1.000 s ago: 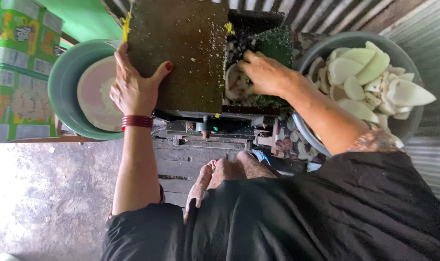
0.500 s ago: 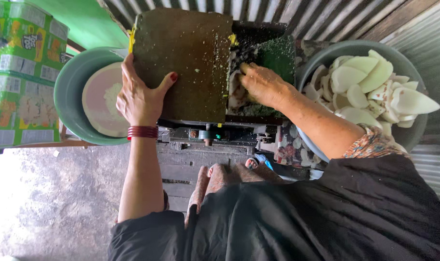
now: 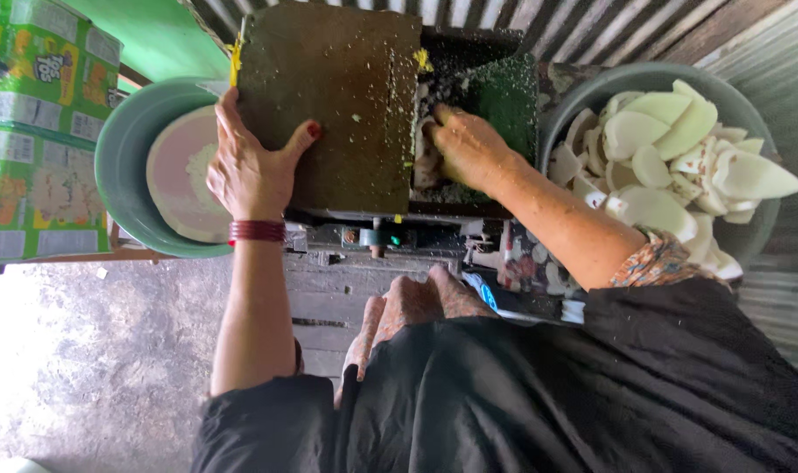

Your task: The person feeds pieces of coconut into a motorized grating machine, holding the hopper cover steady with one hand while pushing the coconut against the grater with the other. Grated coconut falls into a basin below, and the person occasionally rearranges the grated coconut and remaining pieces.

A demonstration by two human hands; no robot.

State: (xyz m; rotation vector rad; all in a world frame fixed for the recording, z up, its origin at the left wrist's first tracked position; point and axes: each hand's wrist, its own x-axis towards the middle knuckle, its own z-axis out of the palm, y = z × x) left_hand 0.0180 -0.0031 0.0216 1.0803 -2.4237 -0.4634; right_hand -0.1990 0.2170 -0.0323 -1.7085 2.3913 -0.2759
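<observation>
Head view: the grater [image 3: 329, 105] has a dark lid, flecked white. The right hand [image 3: 464, 144] presses a pale piece into its chute, fingertips hidden, so its grip cannot be told. The left hand [image 3: 250, 171] lies spread on the lid's edge. Right of the grater, a bowl [image 3: 592, 83] holds white coconut pieces [image 3: 688, 149]; left, a basin [image 3: 123, 158] holds gratings.

Setting: small informal food-processing workshop, shed-like. Evidence: corrugated metal sheet walls [image 3: 679, 26]; bare concrete floor [image 3: 83, 368]; a worn, residue-flecked grating machine [image 3: 346, 105] on a rough wooden stand [image 3: 329, 298]; a large basin of white coconut pieces [image 3: 679, 149]; a green basin [image 3: 127, 166] catching white gratings; stacked printed cartons [image 3: 31, 131].
</observation>
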